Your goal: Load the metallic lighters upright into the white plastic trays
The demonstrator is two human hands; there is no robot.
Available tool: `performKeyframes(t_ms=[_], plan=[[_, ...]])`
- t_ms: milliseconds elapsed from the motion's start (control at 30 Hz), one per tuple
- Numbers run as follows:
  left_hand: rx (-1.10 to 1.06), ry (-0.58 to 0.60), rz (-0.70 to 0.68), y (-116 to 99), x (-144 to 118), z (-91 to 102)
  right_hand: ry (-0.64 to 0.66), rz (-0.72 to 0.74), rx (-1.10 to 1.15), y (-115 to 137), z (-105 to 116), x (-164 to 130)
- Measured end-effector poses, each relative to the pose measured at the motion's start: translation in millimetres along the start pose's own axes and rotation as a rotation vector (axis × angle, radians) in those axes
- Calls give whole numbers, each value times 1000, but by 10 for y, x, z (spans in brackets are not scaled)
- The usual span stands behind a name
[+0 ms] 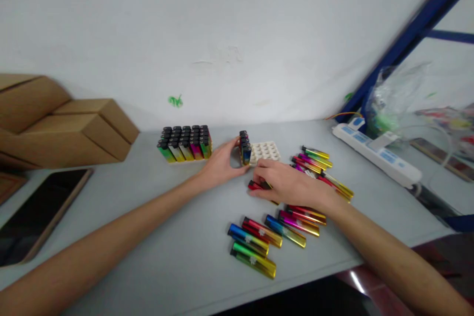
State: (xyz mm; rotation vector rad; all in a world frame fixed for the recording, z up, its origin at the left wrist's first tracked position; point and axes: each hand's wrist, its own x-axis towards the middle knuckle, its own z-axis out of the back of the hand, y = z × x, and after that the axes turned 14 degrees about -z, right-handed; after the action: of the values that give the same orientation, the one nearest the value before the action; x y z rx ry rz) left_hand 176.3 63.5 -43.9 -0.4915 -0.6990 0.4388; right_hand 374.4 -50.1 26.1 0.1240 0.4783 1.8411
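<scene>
- Loose lighters (pixel 259 244) lie at 6 o'clock of the right hand (pixel 289 185), which pinches a red lighter (pixel 255 186).
- Left hand (pixel 221 163) cups the white tray (pixel 264 150) at its 9 o'clock edge.

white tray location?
Head view, centre of the table: white tray sits just beyond the right hand, with the left hand at its lighter-filled left end.

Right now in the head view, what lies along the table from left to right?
Dark tablet → cardboard boxes → full tray of lighters → left hand → white tray → loose lighters → power strip → plastic bag.
</scene>
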Motion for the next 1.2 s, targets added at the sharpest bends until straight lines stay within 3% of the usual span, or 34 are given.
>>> performKeyframes(t_ms=[100, 167, 267, 333, 500, 800, 1200], plan=[[-31, 7, 6, -49, 9, 31, 3, 112, 242, -27, 80, 6], [-73, 17, -1, -98, 19, 60, 102, 146, 515, -65, 126, 7], [-140, 43, -7, -153, 29, 93, 327, 117, 911, -118, 156, 9], [-152, 51, -12, -157, 27, 93, 322, 82, 1016, -140, 154, 20], [-75, -3, -75, -89, 7, 47, 50, 50, 1176, -169, 122, 105], [-10, 11, -27, -43, -14, 33, -107, -197, 1295, -163, 30, 213], [10, 17, -3, -58, -6, 37, -64, -222, 1299, -176, -90, 277]])
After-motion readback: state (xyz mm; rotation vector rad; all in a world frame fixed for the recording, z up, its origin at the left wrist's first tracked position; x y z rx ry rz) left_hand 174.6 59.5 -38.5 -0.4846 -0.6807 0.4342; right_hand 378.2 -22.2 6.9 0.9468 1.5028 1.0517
